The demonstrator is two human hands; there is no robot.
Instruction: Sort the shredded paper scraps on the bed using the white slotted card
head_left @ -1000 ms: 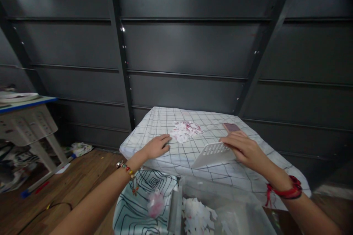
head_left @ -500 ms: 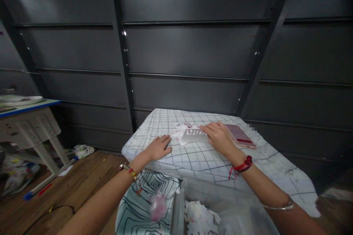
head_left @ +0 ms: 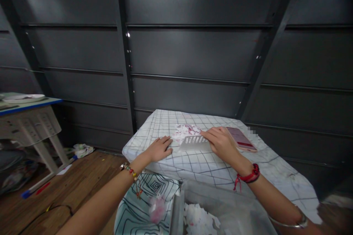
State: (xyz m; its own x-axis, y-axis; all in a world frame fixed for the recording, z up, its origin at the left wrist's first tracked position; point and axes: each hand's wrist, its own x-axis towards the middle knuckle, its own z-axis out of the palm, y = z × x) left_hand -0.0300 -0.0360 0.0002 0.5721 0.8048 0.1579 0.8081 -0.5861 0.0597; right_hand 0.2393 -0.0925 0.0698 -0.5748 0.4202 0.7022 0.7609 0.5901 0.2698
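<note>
My right hand [head_left: 220, 141] grips a flat, pale scraper-like plate [head_left: 194, 145] with a row of slots, held tilted over the checked cloth. Just behind the plate lies a heap of white bits with red-purple specks [head_left: 186, 130]. Flat on the white checked cloth [head_left: 154, 128], left of the heap, rests my left hand [head_left: 159, 148] with fingers stretched out. A pink-edged phone [head_left: 241, 139] lies right behind my right hand. What exactly the small bits are, I cannot make out.
Below the table edge stands a grey translucent bin [head_left: 234, 205] with white flaky pieces [head_left: 200, 218] inside. Left of it, a pink clump in clear plastic [head_left: 157, 209] sits on a patterned teal cloth [head_left: 132, 205]. A desk [head_left: 33, 112] stands left; dark panelled wall behind.
My right hand has drawn the slotted plate slightly nearer to me, away from the heap. My left hand stays flat on the cloth. The view has shifted a little.
</note>
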